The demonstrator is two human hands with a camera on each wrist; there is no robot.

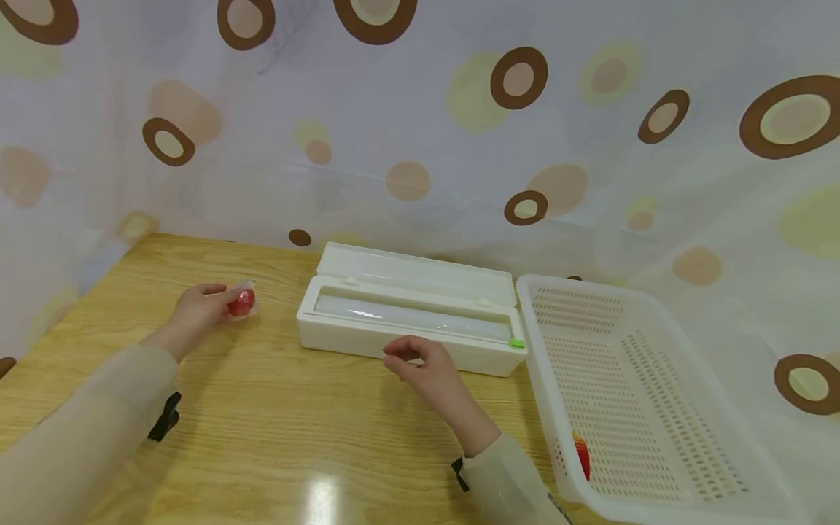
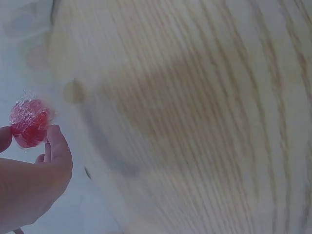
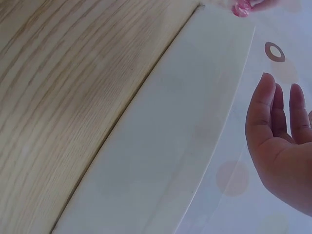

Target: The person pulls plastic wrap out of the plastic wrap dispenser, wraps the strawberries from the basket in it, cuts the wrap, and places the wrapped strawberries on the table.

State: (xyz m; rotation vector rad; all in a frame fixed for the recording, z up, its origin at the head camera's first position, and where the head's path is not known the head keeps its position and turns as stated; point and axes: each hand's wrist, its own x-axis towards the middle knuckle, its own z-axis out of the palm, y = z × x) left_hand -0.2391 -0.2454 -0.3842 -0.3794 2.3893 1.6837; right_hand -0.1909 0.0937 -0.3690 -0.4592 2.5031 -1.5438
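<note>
In the head view my left hand (image 1: pixel 198 309) pinches a small red round thing wrapped in clear plastic film (image 1: pixel 243 302), above the left part of the table. The left wrist view shows this film-wrapped red thing (image 2: pixel 30 123) between the thumb and fingertips, the film crinkled over its surface. My right hand (image 1: pixel 429 372) hovers in front of a white cling film dispenser (image 1: pixel 400 351), its fingers loosely bent with nothing between them. The dispenser's lid (image 1: pixel 413 271) is up, and a roll of film (image 1: pixel 407 315) lies inside. A green slider (image 1: pixel 516 343) sits at its right end.
A large white slotted basket (image 1: pixel 607 386) stands to the right, close beside the dispenser. Inside it, near the left wall, lies a red and yellowish thing (image 1: pixel 581 458), partly hidden. A patterned curtain (image 1: pixel 407 131) hangs behind the wooden table (image 1: pixel 295 423).
</note>
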